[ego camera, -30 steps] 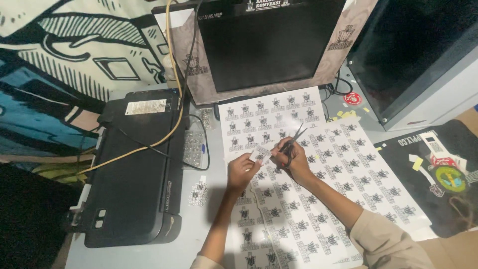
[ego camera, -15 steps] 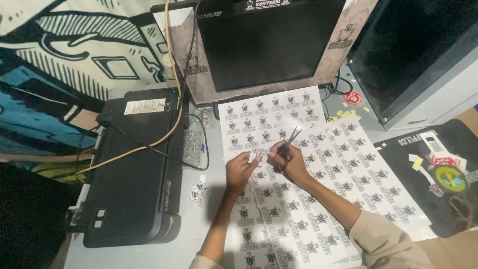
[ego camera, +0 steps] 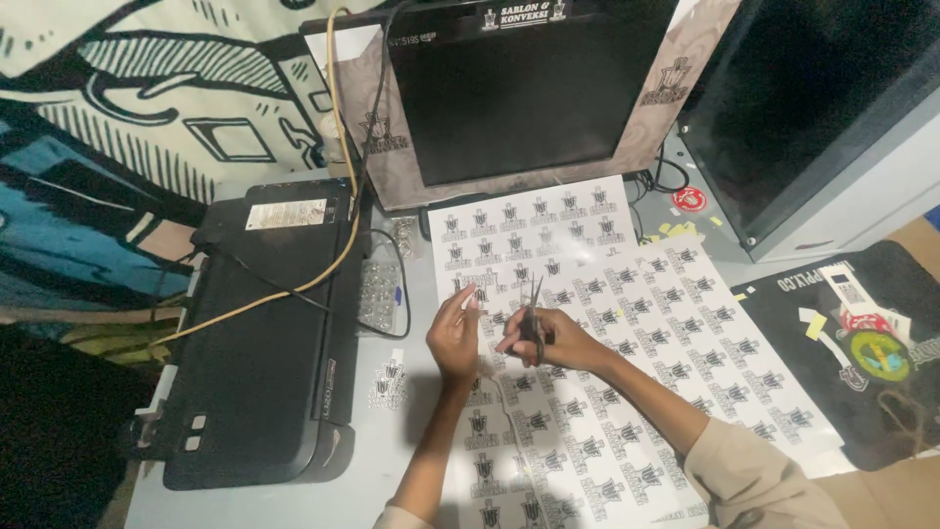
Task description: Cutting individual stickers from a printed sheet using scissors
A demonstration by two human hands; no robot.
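printer (ego camera: 259, 343) blocks left; monitor (ego camera: 524, 88) behind; sticker sheets (ego camera: 627, 323) flat.

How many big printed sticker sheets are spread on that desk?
2 white printed sticker sheets: one lies below the dark framed panel; the other lies to its right. More may be hidden.

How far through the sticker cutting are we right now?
Early, it looks. Done: a small pile of cut stickers lies beside the black printer. In hand: the right hand holds scissors, blades up, while the left hand pinches a small piece I cannot make out. Left: the printed sheets seem mostly uncut, rows of emblems intact, with a narrow strip hanging below the hands.
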